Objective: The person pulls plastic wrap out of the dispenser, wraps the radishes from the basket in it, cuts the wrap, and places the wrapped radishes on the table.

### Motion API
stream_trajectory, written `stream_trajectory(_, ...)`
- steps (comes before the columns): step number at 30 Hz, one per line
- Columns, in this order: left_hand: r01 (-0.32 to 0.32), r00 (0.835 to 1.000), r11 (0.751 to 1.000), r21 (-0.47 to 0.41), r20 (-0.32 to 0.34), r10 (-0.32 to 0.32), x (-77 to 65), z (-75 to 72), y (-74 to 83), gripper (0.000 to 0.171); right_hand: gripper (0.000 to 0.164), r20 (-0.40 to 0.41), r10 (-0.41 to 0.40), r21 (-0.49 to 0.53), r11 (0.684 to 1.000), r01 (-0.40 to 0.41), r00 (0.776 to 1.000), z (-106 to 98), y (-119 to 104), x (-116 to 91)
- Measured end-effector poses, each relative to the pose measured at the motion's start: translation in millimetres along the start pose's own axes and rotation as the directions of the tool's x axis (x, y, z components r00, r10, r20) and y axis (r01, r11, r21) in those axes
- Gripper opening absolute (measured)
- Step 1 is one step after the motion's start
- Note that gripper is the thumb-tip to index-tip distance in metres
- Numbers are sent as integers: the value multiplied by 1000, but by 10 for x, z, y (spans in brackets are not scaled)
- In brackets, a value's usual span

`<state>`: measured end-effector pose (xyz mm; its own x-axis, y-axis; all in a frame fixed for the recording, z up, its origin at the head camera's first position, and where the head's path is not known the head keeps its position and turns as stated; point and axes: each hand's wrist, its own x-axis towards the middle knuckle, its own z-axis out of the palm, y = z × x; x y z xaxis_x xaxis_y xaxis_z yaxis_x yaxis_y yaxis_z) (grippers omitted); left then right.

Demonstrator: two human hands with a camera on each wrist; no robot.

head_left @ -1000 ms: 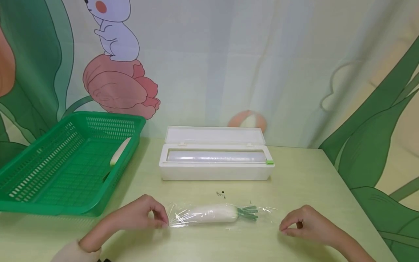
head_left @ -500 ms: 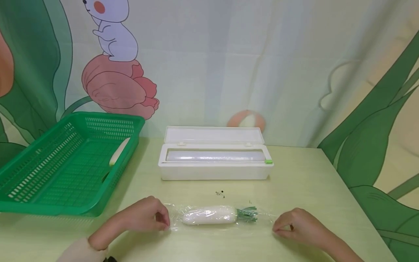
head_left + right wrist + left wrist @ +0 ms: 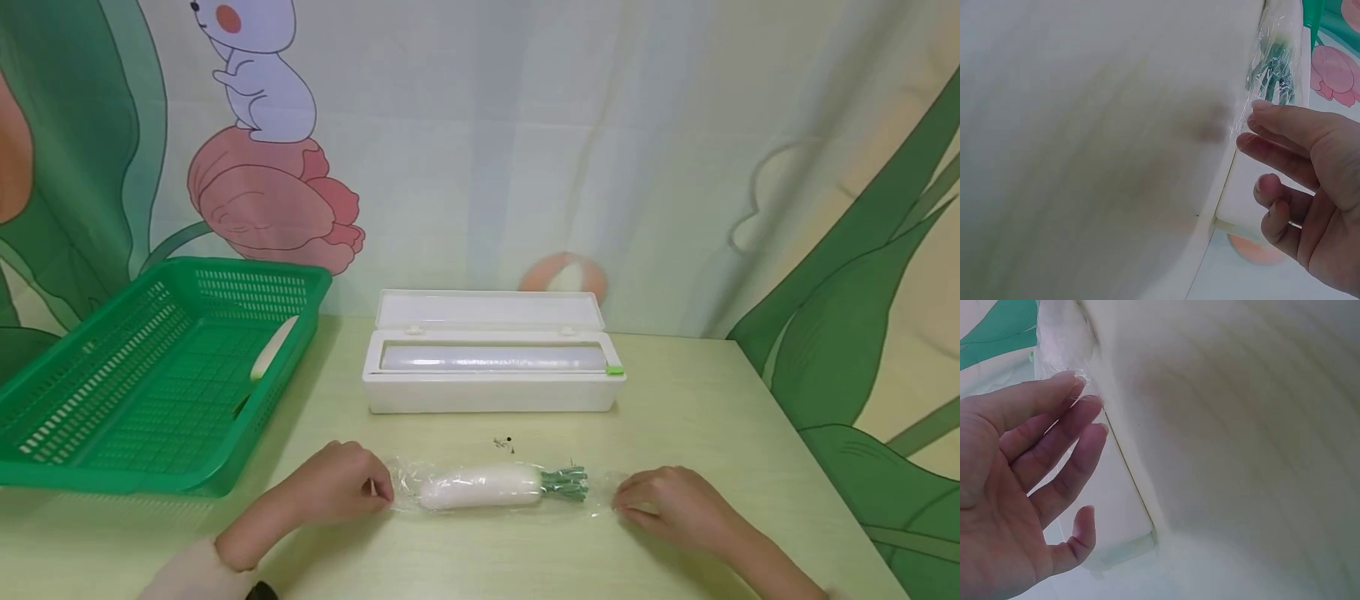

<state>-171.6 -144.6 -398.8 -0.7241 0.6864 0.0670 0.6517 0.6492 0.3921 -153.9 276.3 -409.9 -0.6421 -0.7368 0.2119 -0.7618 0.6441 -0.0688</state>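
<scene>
A white radish [image 3: 480, 487] with cut green stems [image 3: 564, 483] lies on the table, wrapped in clear cling film [image 3: 407, 485]. My left hand [image 3: 341, 485] pinches the film's crumpled end beyond the radish's stemless tip. Past the stems, my right hand [image 3: 671, 504] pinches the opposite end. In the left wrist view, thumb and forefinger of the left hand [image 3: 1032, 453] meet at the film [image 3: 1079, 387], the other fingers loosely bent. The right wrist view has the stems [image 3: 1280, 70] under film just beyond the fingertips of the right hand [image 3: 1310, 169].
Behind the radish stands a white cling film dispenser [image 3: 491, 396], lid raised, its film roll [image 3: 495, 358] showing. A green plastic basket [image 3: 217, 482] at the left holds another white radish [image 3: 275, 348]. A printed curtain [image 3: 450, 167] hangs behind the table [image 3: 690, 400].
Both hands have moved inward, the right one more, shortening the film ends beside the radish. The film now sits more gathered around it. Dispenser and basket have stayed put.
</scene>
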Motion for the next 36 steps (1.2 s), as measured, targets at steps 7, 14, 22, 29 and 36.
stream_trajectory(7, 1, 1000, 999, 50, -18, 0, 21, 7, -7, 10, 14, 108, 35, 6, 999, -36, 994, -6, -11, 33)
stream_trajectory(14, 40, 999, 999, -11, 7, -40, 9, -21, -6, 8, 15, 167, 157, 259, 946, -197, 973, -93, 11, -21)
stream_trajectory(22, 64, 998, 989, -134, -13, -66, -19, -179, -18, 5, 8, -92, 242, 441, 880, -178, 966, -214, 71, -25)
stream_trajectory(29, 85, 993, 991, -105, -77, -94, 56, -170, 25, 17, 36, 11, 259, 325, 912, -248, 966, -170, 75, 122)
stream_trajectory(36, 121, 987, 991, -52, -104, -126, 108, -60, 92, 37, 47, 105, 237, 229, 939, -256, 966, -60, 77, 201)
